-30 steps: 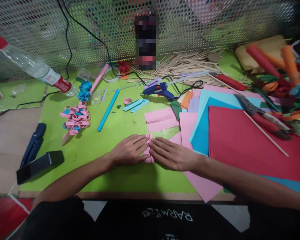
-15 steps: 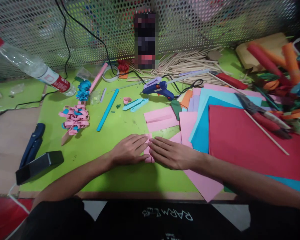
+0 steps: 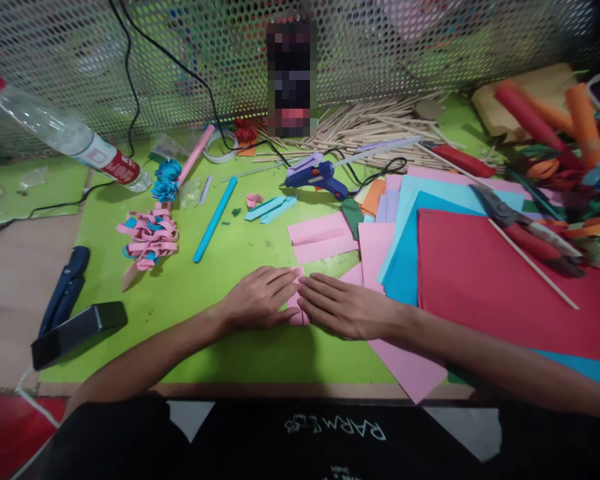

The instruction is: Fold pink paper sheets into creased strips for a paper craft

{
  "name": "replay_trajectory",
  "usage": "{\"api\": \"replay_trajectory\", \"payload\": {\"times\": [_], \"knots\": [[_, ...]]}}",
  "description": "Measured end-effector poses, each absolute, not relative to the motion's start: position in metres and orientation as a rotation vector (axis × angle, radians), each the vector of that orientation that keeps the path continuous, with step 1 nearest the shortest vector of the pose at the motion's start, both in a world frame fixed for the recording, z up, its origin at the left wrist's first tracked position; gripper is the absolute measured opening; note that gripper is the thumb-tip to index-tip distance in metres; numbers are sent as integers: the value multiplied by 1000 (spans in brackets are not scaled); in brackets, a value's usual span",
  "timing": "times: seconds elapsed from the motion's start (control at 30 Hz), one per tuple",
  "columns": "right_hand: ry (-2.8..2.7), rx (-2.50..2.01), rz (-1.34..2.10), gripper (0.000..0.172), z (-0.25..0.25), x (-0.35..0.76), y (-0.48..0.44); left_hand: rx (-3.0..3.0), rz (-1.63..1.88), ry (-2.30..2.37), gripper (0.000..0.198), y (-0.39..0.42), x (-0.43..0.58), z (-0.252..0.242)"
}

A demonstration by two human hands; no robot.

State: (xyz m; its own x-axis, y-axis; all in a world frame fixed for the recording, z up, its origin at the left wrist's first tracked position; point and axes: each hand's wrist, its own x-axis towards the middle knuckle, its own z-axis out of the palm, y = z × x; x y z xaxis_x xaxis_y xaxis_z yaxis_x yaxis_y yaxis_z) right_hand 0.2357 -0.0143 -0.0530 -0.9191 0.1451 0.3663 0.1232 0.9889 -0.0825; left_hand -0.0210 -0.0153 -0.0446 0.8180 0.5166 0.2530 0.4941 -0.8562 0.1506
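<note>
A small folded piece of pink paper [image 3: 296, 319] lies on the green table top in front of me. From the left, my left hand [image 3: 263, 298] presses flat on it, fingers stretched out. My right hand [image 3: 347, 305] lies flat on its right part, fingers extended, the fingertips of both hands almost meeting over the paper. Most of the paper is hidden under the fingers. Just beyond it sits a creased pink sheet [image 3: 324, 238]. More pink paper [image 3: 410, 367] lies beneath and beside my right forearm.
A blue glue gun [image 3: 320, 179] rests behind the papers. At right, pliers [image 3: 525, 230] and a thin stick lie on red paper [image 3: 480, 287]. A leaning bottle [image 3: 80, 140], a pink paper-loop craft [image 3: 153, 237], a stapler [image 3: 66, 287] and a black box [image 3: 80, 333] are at left.
Almost nothing differs. Both hands stay flat on the pink paper, with only a very slight shift of the left fingers.
</note>
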Motion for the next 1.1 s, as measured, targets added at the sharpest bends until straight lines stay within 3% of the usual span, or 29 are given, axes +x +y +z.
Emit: {"api": "replay_trajectory", "payload": {"times": [0.27,1.1], "knots": [[-2700,-112,78,29,-50,240,-13,2930,415,790,46,-15,-22,-43],[-2708,-65,22,31,-52,240,-17,2895,466,838,49,-17,-18,-43]]}}
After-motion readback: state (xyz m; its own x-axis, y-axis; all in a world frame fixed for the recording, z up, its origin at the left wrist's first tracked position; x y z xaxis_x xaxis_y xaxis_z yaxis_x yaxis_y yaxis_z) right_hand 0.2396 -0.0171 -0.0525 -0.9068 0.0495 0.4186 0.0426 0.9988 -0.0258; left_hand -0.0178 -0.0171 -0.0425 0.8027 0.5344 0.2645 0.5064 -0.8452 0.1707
